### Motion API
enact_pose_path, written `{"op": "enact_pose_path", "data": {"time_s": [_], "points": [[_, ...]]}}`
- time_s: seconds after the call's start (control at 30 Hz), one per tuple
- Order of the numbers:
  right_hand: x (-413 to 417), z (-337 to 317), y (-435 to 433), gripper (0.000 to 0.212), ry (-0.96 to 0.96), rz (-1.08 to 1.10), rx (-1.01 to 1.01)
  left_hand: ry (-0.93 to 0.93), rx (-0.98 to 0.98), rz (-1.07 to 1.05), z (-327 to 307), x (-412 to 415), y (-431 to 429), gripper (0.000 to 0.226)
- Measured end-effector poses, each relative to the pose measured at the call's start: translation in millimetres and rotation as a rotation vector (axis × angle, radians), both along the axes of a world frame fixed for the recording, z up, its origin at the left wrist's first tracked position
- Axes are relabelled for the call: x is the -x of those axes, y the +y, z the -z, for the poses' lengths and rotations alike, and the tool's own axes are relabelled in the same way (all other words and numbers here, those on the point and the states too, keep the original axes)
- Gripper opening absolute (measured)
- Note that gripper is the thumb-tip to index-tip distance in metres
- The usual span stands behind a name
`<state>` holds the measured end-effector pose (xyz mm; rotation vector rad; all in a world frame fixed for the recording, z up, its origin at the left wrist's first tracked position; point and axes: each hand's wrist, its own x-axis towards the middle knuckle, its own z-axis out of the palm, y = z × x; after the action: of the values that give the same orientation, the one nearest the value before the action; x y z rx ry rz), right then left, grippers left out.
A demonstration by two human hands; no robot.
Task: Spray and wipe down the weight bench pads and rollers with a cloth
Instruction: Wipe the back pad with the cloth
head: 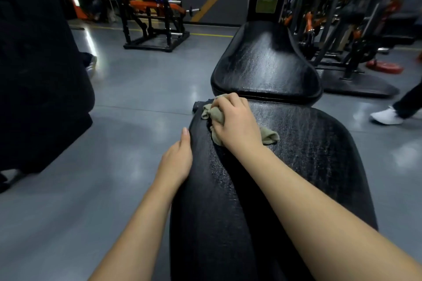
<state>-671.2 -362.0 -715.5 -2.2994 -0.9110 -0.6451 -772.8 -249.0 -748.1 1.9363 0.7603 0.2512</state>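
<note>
- Two hands are seen at work over a black weight bench, and both arms are stretched forward from the bottom of the view.
- The right hand (235,121) is clamped on a bunched olive-grey cloth (215,116). Its fingers are curled over the wad and the cloth is pressed flat against the vinyl.
- The cloth is placed at the far left corner of the long back pad (296,166), just short of the gap before the next pad. One tail of fabric is left poking out on the right side of the wrist.
- The left hand (177,159) is laid against the left edge of the same pad, with one digit held straight along the rim. The other fingers are hidden beside the pad, so whether that hand is gripping cannot be told.
- The back pad's surface is marked by a fine wet-looking sheen and crackled texture.
- The seat pad (265,61) is seen beyond the cloth, tilted upward and away, apart from both hands.
- Grey glossy floor (137,98) is spread out on the left, and light patches are reflected in it.
- An orange-and-black machine (155,20) is parked well back on the left.
- A white shoe (387,116) of a passer-by is caught at the right edge, and a red weight plate (384,67) is left lying on the floor behind it.
</note>
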Motion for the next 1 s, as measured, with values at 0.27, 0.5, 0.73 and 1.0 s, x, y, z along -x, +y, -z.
{"op": "enact_pose_path", "data": {"time_s": [0.27, 0.5, 0.73, 1.0], "points": [[-9, -1, 16, 0.030, 0.007, 0.092, -0.039, -0.043, 0.168, -0.001, 10, -11, 9, 0.096], [21, 13, -3, 0.030, 0.015, 0.066, -0.098, -0.069, 0.354, -0.011, 8, -6, 4, 0.082], [65, 37, -33, 0.028, 0.056, 0.003, -0.057, -0.105, 0.314, 0.009, 5, 2, 0, 0.085], [82, 48, -50, 0.023, 0.011, -0.094, -0.048, -0.117, 0.230, 0.008, 12, -4, 2, 0.071]]}}
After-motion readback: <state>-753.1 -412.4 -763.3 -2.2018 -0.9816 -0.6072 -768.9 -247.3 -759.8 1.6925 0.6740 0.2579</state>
